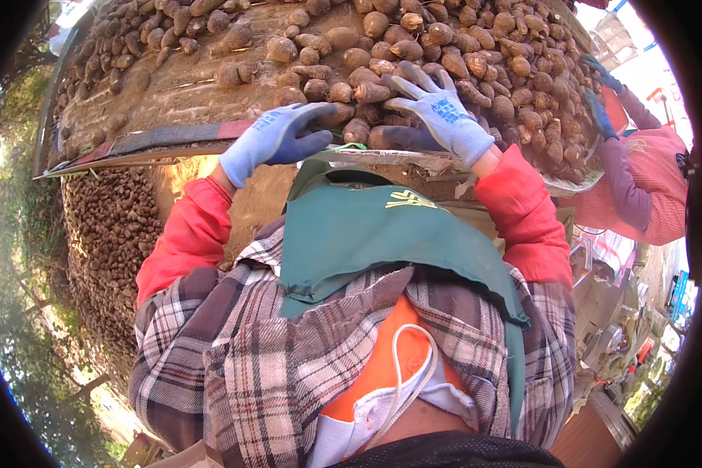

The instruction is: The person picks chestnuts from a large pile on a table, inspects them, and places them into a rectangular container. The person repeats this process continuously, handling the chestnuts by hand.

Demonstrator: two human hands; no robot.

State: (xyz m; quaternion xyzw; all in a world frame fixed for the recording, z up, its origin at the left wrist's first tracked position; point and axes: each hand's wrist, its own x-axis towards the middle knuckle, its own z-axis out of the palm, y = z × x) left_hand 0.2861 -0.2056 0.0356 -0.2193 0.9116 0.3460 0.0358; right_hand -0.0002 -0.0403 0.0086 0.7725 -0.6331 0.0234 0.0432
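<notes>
Both my hands wear light blue work gloves with dark palms. My left hand (284, 137) is at the table's near edge, thumb and fingers apart. Just beyond its fingertips lies a brown taro corm (340, 113); whether they touch is unclear. Spread fingers mark my right hand (430, 111), which reaches over the near side of a heap of taro corms (503, 64). One corm (380, 138) lies by its dark thumb, and another, pointed corm (371, 92) is near its fingertips. The palm side of the right hand is hidden, but I see nothing gripped in it.
The table (175, 88) is soil-covered, with more corms (169, 23) at the far left. A board edge with a dark strip (169, 137) runs along its front. Below left lies a large pile of small corms (111, 234). At right, another person (637, 175) in blue gloves works.
</notes>
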